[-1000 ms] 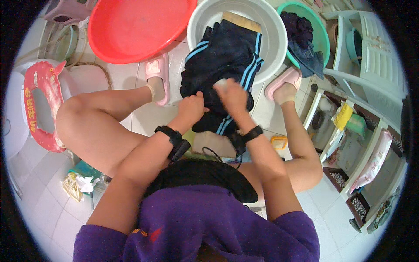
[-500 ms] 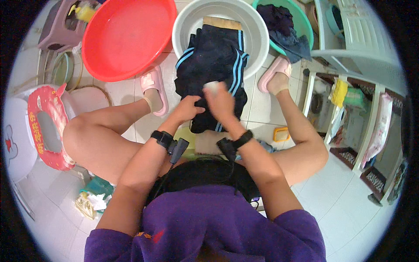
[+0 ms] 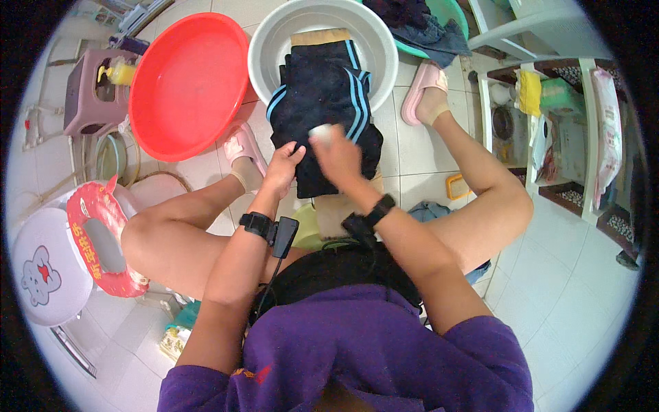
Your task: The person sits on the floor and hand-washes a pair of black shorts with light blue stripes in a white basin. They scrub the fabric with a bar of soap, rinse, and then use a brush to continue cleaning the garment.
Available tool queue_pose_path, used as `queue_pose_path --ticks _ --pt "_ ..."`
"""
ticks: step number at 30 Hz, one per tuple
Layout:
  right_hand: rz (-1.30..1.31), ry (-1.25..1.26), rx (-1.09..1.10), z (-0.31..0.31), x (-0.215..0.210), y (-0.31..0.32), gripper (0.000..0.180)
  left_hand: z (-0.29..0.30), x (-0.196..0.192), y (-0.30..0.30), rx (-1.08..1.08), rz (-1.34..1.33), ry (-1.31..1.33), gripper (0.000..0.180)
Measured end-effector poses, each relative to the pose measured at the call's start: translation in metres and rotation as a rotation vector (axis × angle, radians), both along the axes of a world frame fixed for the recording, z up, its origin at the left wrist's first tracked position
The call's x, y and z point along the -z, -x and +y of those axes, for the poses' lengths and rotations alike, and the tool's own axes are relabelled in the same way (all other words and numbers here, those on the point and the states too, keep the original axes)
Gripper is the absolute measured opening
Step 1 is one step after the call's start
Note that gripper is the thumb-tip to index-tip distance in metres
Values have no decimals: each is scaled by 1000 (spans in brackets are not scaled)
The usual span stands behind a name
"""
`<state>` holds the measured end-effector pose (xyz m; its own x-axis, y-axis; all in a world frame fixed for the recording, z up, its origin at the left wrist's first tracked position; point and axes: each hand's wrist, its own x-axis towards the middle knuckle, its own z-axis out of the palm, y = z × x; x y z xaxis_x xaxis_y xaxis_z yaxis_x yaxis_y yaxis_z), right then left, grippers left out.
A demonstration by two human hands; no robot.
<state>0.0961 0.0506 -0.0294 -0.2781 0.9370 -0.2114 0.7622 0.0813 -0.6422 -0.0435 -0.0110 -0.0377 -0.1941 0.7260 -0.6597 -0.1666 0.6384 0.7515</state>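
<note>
A dark navy garment (image 3: 322, 103) with light blue stripes lies over a wooden washboard that leans out of a grey basin (image 3: 271, 48). My left hand (image 3: 283, 165) presses down on the garment's lower left part, pinching the cloth. My right hand (image 3: 336, 154) is closed around a small white bar, probably soap (image 3: 321, 132), and rests on the garment's middle. Both wrists wear black bands. My knees spread to either side, with pink slippers on my feet.
An empty red basin (image 3: 185, 82) stands left of the grey one. A green basin (image 3: 449, 17) with dark clothes is at the top right. A purple stool (image 3: 93, 96) and a red-and-white child seat (image 3: 82, 247) are on the left; white shelves (image 3: 542, 103) on the right.
The camera view has shifted, so the basins sit lower and more centred. My right hand with the white bar has slid slightly along the garment; my left hand keeps holding the cloth.
</note>
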Motion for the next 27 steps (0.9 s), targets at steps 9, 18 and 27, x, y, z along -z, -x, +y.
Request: queue_pose_path --ticks 9,18,27 --pt "-369 -102 -8 39 51 -64 23 12 -9 -3 -70 90 -90 14" --pt "476 -151 145 30 -2 -15 37 27 -51 -24 122 443 -427 19" --pt "1137 451 79 46 -25 -11 37 74 -74 -24 175 596 -745 14"
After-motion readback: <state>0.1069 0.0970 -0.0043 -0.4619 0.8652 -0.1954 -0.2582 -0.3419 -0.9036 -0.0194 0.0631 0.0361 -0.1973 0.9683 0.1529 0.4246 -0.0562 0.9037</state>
